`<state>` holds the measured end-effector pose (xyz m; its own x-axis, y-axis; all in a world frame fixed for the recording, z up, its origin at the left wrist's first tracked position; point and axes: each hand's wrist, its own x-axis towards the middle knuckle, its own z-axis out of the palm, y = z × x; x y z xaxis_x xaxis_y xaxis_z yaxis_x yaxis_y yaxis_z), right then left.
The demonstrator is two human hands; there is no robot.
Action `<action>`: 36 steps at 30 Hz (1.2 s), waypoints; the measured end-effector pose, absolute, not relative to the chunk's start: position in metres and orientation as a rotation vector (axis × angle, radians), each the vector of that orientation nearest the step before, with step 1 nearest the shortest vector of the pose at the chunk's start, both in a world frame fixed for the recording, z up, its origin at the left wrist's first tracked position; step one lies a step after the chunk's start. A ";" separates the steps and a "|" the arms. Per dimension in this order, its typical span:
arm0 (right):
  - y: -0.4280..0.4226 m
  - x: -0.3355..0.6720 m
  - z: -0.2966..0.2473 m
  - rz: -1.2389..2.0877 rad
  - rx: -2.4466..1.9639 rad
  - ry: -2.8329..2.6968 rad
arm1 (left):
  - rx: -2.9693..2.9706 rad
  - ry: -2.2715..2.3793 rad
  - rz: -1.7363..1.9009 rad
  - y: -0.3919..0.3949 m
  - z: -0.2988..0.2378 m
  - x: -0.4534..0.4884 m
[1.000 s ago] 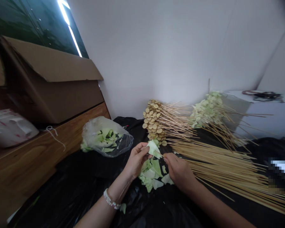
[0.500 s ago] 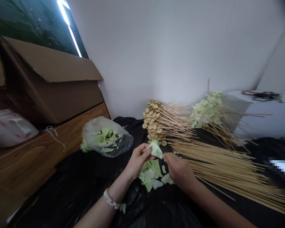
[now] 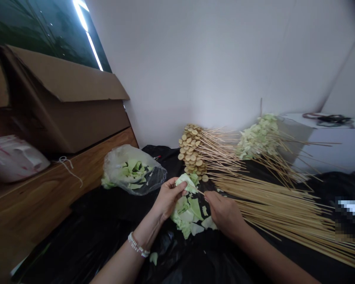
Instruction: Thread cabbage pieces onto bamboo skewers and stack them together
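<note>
Partway along, by the look of it. Toward the far edge of the black sheet, next to the wall, lies a heap of sticks with round slices, and further right a heap of sticks with cabbage — both seem done. Left over are the bare sticks reaching to the right edge, the loose cabbage pieces and more cabbage inside the plastic bag near the left edge.

The left hand pinches a cabbage leaf between thumb and fingers, just above the loose pieces; the right hand grips a single stick. Its long axis slants, the leaf end pointing toward the sheet's far left corner, the other end hidden in the hand — how deep it enters the leaf I cannot tell.
</note>
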<state>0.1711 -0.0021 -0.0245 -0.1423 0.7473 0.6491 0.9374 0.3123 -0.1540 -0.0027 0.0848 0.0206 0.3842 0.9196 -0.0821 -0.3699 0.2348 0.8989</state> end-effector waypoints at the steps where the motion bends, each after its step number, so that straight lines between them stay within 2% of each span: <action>1: -0.002 0.171 -0.024 -0.393 -1.489 -1.944 | 0.933 0.720 0.993 0.084 0.020 -0.002; 21: -0.005 0.166 -0.021 -0.500 -1.482 -1.965 | 1.111 0.765 0.873 0.076 0.011 0.005; 24: -0.005 0.174 -0.016 -0.566 -1.481 -1.939 | 1.415 0.776 0.888 0.077 0.012 0.003; 30: 0.000 0.189 -0.014 -0.585 -1.566 -1.848 | 2.475 1.057 0.833 0.071 0.016 -0.002; 36: -0.001 0.186 -0.014 -0.555 -1.563 -1.877 | 2.701 1.127 0.592 0.071 0.002 -0.002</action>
<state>0.1861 -0.0008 -0.0140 -0.1017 0.7117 0.6951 0.9753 0.2090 -0.0712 -0.0017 0.0705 0.0020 0.6387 0.7094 0.2980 0.6481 -0.7048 0.2886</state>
